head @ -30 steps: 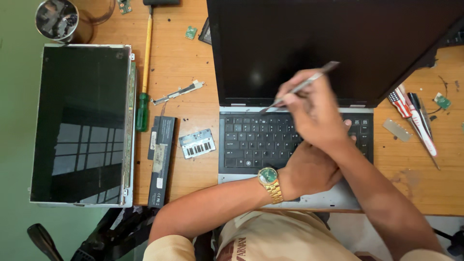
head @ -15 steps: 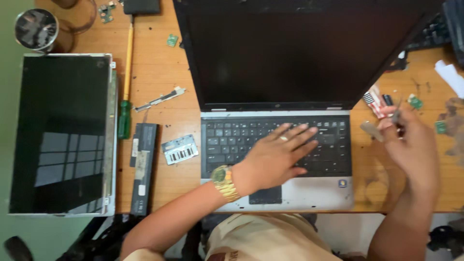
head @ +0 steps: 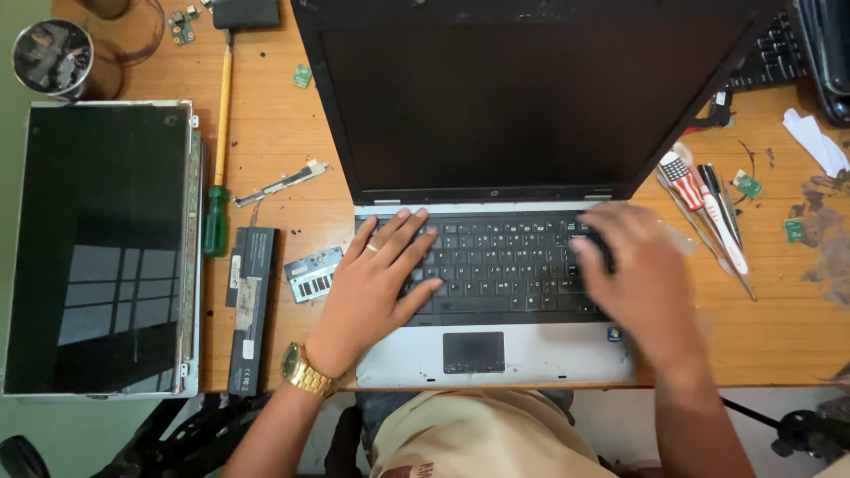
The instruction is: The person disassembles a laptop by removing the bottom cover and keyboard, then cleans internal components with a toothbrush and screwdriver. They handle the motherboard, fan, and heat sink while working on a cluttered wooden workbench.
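**Resting both hands on the open laptop's keyboard**

Spreading flat across the left half of the black keyboard [head: 509,265], the left hand [head: 376,283] is lying open, fingers fanned and pressing lightly on the keys, gripping nothing. The right hand [head: 642,283] is hovering over or touching the right end of the keys; it is blurring in the shot, so how far it is open, and whether it is pinching anything small, I cannot tell.

The open silver-and-black laptop [head: 496,354] is sitting in the middle of the wooden bench [head: 788,336], its dark screen [head: 522,97] standing up toward the camera. It is looking like a fairly heavy, rigid machine, with a hinged lid that is likely fragile; the safest hold is probably the silver base at both sides, never the screen.

Lying to the left are a loose dark flat display panel [head: 97,248], a yellow-shafted green-handled screwdriver [head: 219,150] and a long black battery pack [head: 251,310]. Sitting to the right is a cluster of pry tools and pens [head: 708,212].

The laptop's lid top is running out of frame, the bench edges are being cut off, and the person's lap is hiding the front rim.
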